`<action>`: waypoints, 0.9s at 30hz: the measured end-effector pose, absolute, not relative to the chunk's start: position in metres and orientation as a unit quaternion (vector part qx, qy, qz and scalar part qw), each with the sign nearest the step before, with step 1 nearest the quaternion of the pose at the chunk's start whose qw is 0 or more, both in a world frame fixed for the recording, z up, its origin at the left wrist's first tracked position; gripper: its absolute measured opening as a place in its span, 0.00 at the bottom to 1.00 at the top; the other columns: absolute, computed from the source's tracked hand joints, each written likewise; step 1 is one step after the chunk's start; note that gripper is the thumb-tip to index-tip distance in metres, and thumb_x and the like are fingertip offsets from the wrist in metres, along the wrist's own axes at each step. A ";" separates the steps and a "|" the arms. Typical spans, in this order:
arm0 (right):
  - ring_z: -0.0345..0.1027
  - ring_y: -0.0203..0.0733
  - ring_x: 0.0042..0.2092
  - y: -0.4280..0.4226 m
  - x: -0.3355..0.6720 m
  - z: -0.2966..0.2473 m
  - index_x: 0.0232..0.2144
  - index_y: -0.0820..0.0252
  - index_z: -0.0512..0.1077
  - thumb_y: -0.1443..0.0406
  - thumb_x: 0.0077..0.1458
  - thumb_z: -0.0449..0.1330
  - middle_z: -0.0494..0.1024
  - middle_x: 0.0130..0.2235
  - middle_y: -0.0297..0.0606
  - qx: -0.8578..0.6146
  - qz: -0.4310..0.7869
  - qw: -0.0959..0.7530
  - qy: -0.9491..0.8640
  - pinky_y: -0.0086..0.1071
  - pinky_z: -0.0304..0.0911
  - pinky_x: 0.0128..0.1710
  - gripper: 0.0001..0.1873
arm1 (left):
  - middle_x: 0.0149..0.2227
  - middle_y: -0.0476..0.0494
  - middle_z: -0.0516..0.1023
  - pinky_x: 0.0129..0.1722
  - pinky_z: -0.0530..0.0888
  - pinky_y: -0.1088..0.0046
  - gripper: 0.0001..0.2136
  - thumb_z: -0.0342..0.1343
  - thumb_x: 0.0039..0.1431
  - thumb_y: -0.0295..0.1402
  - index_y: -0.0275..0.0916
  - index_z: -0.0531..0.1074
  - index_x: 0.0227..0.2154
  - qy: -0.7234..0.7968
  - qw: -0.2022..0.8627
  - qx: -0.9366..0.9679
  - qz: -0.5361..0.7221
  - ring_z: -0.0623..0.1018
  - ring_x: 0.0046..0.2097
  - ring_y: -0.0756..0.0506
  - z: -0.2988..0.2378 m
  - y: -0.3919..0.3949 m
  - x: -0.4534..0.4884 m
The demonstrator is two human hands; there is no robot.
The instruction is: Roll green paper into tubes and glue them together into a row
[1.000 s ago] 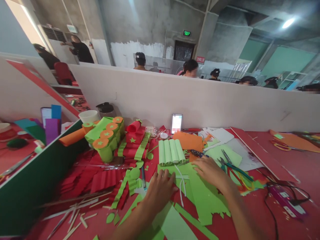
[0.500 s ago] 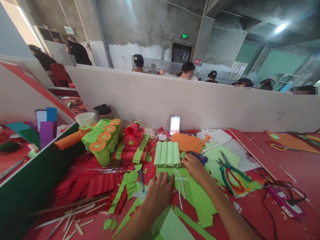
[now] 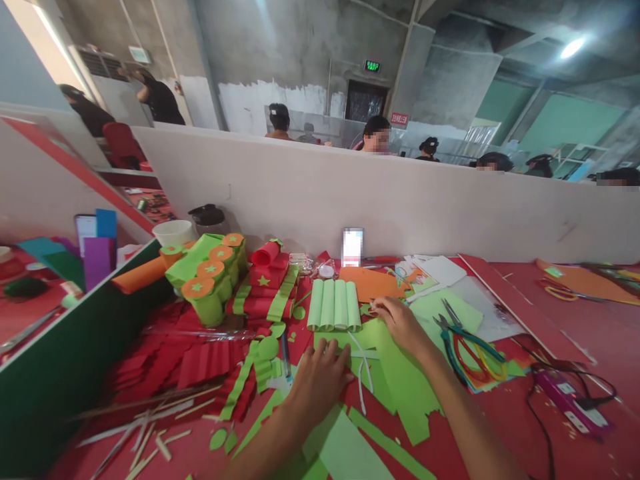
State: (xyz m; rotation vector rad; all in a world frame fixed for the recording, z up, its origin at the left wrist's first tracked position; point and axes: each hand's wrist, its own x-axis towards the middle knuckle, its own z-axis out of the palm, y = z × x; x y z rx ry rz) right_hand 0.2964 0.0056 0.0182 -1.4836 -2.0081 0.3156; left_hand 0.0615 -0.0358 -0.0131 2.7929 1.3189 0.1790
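My left hand (image 3: 320, 373) lies palm down on bright green paper (image 3: 367, 393), its fingers stretched forward and slightly apart. Just beyond the fingertips stands a row of several pale green paper rolls (image 3: 334, 305), side by side. To the right of the rolls, my right hand (image 3: 403, 325) has bent fingers at the upper edge of a green paper sheet (image 3: 407, 380), which rises toward them; it seems pinched there. Thin white strips (image 3: 364, 367) lie between the hands. A pale green sheet (image 3: 345, 447) lies below my left hand.
Pliers (image 3: 457, 340) and scissors lie on the right, near a purple power strip (image 3: 570, 403) with cables. Left are green and orange paper cylinders (image 3: 204, 300), red folded paper (image 3: 210, 363) and wooden sticks (image 3: 145, 440). A phone (image 3: 353, 247) leans against the white partition (image 3: 280, 193).
My right hand has moved slightly up and right, and the green sheet's upper part has lifted and shifted with it. My left hand stays nearly in place.
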 end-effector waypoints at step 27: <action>0.56 0.33 0.22 0.013 0.392 0.146 0.42 0.53 0.65 0.60 0.61 0.55 0.73 0.32 0.34 -0.424 -0.123 0.743 -0.503 0.29 0.54 0.22 0.08 | 0.52 0.37 0.71 0.47 0.68 0.55 0.22 0.48 0.64 0.44 0.43 0.63 0.58 0.421 0.021 0.905 0.061 0.69 0.52 0.35 -0.015 -0.035 0.060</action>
